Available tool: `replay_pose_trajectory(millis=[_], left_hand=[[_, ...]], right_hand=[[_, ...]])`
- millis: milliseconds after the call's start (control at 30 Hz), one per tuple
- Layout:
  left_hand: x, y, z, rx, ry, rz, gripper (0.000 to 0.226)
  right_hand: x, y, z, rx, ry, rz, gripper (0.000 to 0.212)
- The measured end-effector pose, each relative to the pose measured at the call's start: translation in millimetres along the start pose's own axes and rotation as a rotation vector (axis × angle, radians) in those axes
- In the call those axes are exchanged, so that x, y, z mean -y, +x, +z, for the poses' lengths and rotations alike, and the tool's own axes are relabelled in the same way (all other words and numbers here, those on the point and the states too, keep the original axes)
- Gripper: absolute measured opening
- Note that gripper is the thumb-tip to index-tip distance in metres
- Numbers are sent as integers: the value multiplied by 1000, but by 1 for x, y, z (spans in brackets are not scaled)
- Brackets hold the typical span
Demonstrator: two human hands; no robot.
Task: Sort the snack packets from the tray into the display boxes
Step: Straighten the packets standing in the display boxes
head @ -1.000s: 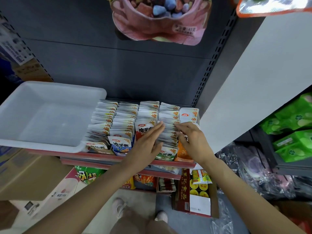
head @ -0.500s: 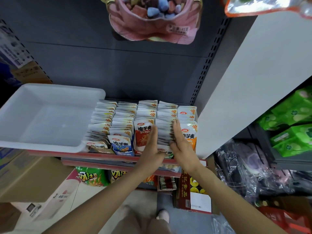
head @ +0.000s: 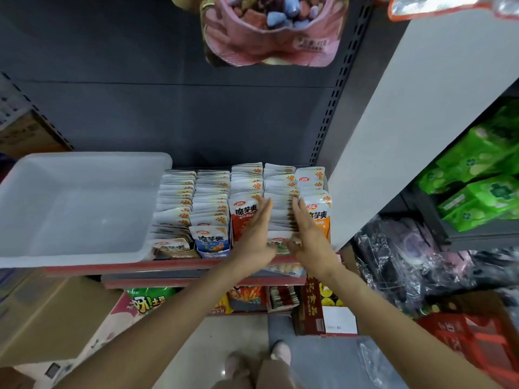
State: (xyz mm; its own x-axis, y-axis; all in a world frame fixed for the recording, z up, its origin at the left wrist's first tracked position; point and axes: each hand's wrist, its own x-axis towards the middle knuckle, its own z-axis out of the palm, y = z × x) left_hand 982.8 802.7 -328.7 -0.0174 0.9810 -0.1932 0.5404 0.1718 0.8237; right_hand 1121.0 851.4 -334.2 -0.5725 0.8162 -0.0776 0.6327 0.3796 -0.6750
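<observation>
Shop shelf [head: 174, 266]: left hand [head: 254, 235], right hand [head: 309, 234] flat, fingers extended, flanking packet row [head: 279, 209]; nothing gripped.

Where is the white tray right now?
In the head view, the white tray sits on the red-edged shelf at the left, its right wall against the leftmost row of snack packets, well left of both hands.

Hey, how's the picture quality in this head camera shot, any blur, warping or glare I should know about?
Head view: wide-angle warping bends the white panel and shelf edges; both hands are slightly motion-soft; packet print reads near the centre but smears toward the corners; soft sheen on the white tray; lighting is dim and even.
</observation>
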Motion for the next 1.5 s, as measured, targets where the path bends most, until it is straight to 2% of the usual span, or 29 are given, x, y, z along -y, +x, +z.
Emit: replay_pose_trajectory(millis=[67, 167, 267, 367, 433, 533, 600, 700, 800, 900, 1000, 1100, 1300, 1400, 1500], left_hand=[[4, -2, -5, 1, 132, 83, 99], [3, 1, -15, -18, 514, 220, 103], [-1, 12, -20, -11, 775, 229, 107], [-1, 18, -20, 58, 771, 162, 102], [-2, 19, -22, 77, 751, 153, 99], [-11, 19, -28, 63, 647, 128, 88], [-21, 21, -30, -11, 549, 120, 76], [-32, 26, -25, -76, 495, 167, 61], [-41, 36, -14, -101, 537, 233, 50], [-46, 53, -8, -128, 595, 237, 48], [-51, 70, -7, -126, 642, 175, 50], [-59, 82, 0, -120, 699, 94, 55], [-64, 87, 6, -122, 741, 14, 52], [-62, 86, 11, -151, 730, 19, 56], [-60, 86, 16, -160, 702, 20, 64]], right_hand=[[1, -1, -3, -7, -34, -2, 88], [3, 1, -7, 3, -147, -53, 96], [3, 9, -9, 51, -270, -68, 98], [3, 12, -6, 77, -416, -66, 92], [3, 12, -5, 78, -429, -68, 90], [4, 10, -16, 116, -232, -62, 89], [5, 6, -30, 124, -53, -14, 84], [-6, 0, -51, -38, 43, 79, 65], [-25, 3, -74, -179, -63, 118, 50], [-41, 13, -90, -105, -165, 129, 59], [-51, 31, -95, 40, -279, 76, 77], [-64, 53, -95, 131, -397, -8, 86], [-76, 79, -85, 108, -679, -167, 89], [-76, 86, -83, 93, -708, -174, 91], [-77, 87, -80, 66, -691, -182, 85]])
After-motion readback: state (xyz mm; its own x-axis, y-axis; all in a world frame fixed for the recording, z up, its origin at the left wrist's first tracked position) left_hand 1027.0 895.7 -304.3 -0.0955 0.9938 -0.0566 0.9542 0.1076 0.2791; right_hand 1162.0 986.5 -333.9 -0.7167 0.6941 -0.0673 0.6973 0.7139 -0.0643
